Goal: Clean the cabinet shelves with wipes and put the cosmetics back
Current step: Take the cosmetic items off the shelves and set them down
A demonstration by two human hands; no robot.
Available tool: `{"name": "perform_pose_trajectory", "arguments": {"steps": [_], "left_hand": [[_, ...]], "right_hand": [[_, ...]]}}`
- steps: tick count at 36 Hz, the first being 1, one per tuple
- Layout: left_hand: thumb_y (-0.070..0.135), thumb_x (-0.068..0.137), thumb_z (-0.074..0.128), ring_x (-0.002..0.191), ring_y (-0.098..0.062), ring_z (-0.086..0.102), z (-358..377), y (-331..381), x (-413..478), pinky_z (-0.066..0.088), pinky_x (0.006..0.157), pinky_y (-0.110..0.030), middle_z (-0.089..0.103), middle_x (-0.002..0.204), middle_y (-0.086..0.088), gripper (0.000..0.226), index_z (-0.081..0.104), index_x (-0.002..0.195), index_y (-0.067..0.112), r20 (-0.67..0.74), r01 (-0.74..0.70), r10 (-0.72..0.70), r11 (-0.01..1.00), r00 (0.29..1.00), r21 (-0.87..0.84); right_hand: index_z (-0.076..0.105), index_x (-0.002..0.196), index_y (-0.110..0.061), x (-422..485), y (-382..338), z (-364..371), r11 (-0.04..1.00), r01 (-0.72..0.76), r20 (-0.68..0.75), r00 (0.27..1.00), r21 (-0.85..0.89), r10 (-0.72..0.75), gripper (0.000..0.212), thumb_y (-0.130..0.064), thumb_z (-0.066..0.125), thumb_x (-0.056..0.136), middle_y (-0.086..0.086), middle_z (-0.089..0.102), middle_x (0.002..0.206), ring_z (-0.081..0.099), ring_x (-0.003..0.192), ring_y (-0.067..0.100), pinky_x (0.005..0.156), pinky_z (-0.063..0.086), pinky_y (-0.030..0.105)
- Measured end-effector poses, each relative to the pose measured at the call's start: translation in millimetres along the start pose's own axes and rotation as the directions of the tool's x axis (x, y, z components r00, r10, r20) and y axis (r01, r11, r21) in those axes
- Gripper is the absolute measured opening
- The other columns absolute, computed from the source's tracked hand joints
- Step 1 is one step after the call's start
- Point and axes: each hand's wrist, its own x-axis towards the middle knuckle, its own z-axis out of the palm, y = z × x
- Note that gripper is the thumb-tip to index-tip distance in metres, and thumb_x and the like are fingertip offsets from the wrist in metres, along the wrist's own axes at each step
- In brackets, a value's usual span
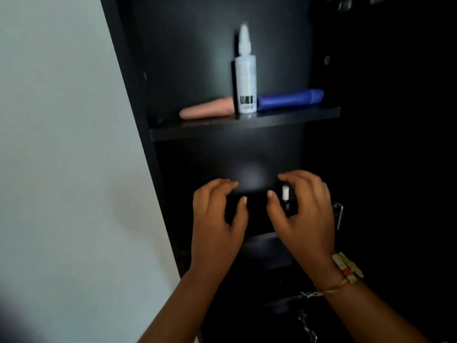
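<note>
In the head view an open black cabinet faces me. My left hand and my right hand reach into the lower compartment, fingers curled round the two ends of a dark box-like thing that barely stands out from the black interior. A small white-capped item shows between my right thumb and fingers. On the upper shelf stands a white bottle with a long nozzle. Beside it lie a pink tapered item on the left and a blue cylinder on the right.
A pale wall runs along the cabinet's left side. A metal handle sticks out at the right, just behind my right hand. A metal chain hangs low in the dark bottom part. My right wrist wears a bracelet.
</note>
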Motion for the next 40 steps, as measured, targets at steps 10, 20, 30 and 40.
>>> {"name": "perform_pose_trajectory", "arguments": {"steps": [10, 20, 30, 40], "left_hand": [[0.017, 0.087, 0.066, 0.114, -0.019, 0.048, 7, 25, 96, 0.040, 0.101, -0.032, 0.053, 0.118, -0.004, 0.031, 0.060, 0.116, 0.010, -0.169, -0.108, 0.112, 0.994, 0.979, 0.036], [0.039, 0.084, 0.062, 0.115, -0.028, 0.044, -12, 26, 168, 0.042, 0.096, -0.040, 0.051, 0.126, -0.007, 0.045, 0.058, 0.123, 0.017, -0.031, -0.079, 0.096, 0.931, 0.995, 0.357], [0.044, 0.092, 0.048, 0.106, -0.033, 0.056, -30, 14, 195, 0.050, 0.085, -0.043, 0.063, 0.115, -0.009, 0.033, 0.064, 0.109, 0.021, 0.270, -0.027, -0.148, 0.833, 0.951, 0.553], [0.047, 0.093, 0.050, 0.124, -0.036, 0.036, -40, 18, 201, 0.034, 0.101, -0.037, 0.044, 0.128, -0.016, 0.041, 0.062, 0.124, 0.021, 0.354, 0.013, -0.249, 0.833, 0.902, 0.553]], "right_hand": [[0.059, 0.117, -0.013, 91, -9, -8, 0.992, 0.071, -0.094, 0.992, -0.107, -0.081, 0.038, -0.032, 0.064, 0.085, 0.007, 0.054, 0.119, 0.053, 0.107, 0.027, 0.096, 0.040, 0.032], [0.059, 0.118, -0.015, 163, -12, -10, 0.950, 0.098, 0.057, 0.995, -0.295, -0.085, 0.051, -0.049, 0.053, 0.081, 0.011, 0.057, 0.121, 0.052, 0.111, 0.033, 0.094, 0.047, 0.042], [0.051, 0.131, -0.029, 198, -14, -9, 0.887, 0.161, 0.418, 0.908, -0.433, 0.039, 0.055, -0.063, 0.043, 0.088, 0.005, 0.055, 0.134, 0.047, 0.126, 0.030, 0.100, 0.037, 0.043], [0.046, 0.132, -0.033, 202, -13, -14, 0.883, 0.151, 0.503, 0.858, -0.444, 0.106, 0.056, -0.068, 0.039, 0.088, 0.003, 0.035, 0.146, 0.029, 0.133, 0.033, 0.103, 0.030, 0.050]]}}
